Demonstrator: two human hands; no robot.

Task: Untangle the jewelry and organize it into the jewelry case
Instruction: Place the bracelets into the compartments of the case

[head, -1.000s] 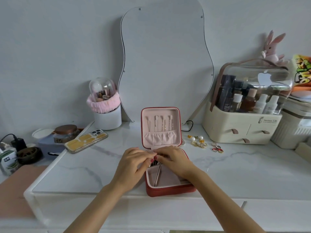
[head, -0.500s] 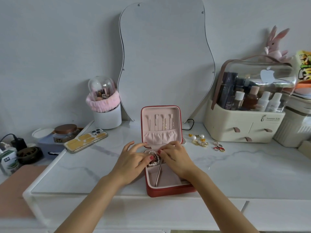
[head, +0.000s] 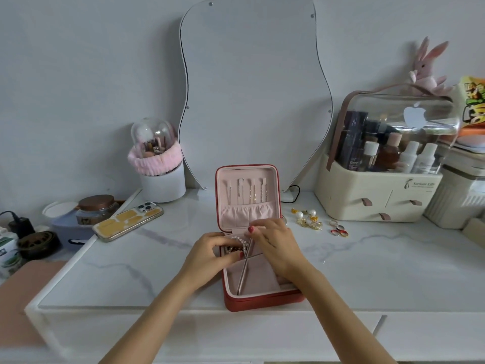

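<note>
Left hand (head: 210, 254) sits over the back-left compartment of the jewelry case (head: 262, 298), fingers curled down onto a pearl strand (head: 240, 243) w/ thumb tip at the compartment's front edge; looks like it's pinching the beads, though the exact contact is partly hidden. Right hand (head: 275, 245) is over the back-right part of the tray, fingers bent, index tip at the hinge line just below the lid pocket; can't tell if it grips anything. Pearl strand lies bunched in that back-left compartment, between the two hands, w/ some darker beads mixed in. Case is red outside, pink inside, open on the marble tabletop (head: 131, 271) near the front edge; lid (head: 246, 198) stands upright w/ several thin chains hanging on its hooks above a gathered pocket. A metal divider runs front to back through the tray. To the right of the case, on the tabletop: pearl-and-gold earrings (head: 305, 218), then a few rings (head: 339, 229) farther right. Cosmetics organizer (head: 378, 195) behind those. Phone (head: 128, 220) lies to the left, brush holder (head: 161, 174) behind it, wavy mirror (head: 252, 88) against the wall.
</note>
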